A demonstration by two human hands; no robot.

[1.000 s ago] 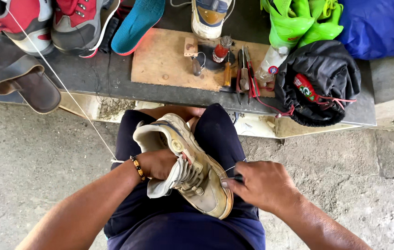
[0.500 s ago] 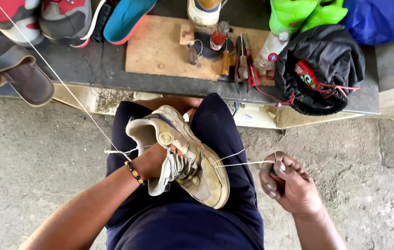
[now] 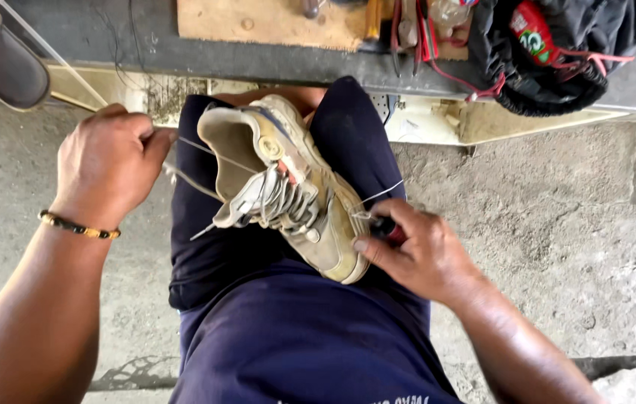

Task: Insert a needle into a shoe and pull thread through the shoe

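Note:
A worn beige sneaker (image 3: 288,187) is clamped between my knees, toe pointing toward me, laces loose. My left hand (image 3: 108,164) is off to the shoe's left, closed on a white thread (image 3: 198,146) that runs taut to the shoe's collar. My right hand (image 3: 419,251) presses against the shoe's toe side, pinching a small tool with a dark red handle (image 3: 386,228) at the sole seam. Another strand of thread leaves the shoe near that hand.
A low dark bench (image 3: 108,45) runs across the top, with a wooden board (image 3: 273,22), hand tools (image 3: 407,30) and a black bag (image 3: 557,67). A brown sandal (image 3: 0,60) lies at the left. Rough concrete floor lies on both sides.
My left hand has left the shoe and pulled the thread out to the left. My right hand has come back from the right to the shoe's toe side with the tool.

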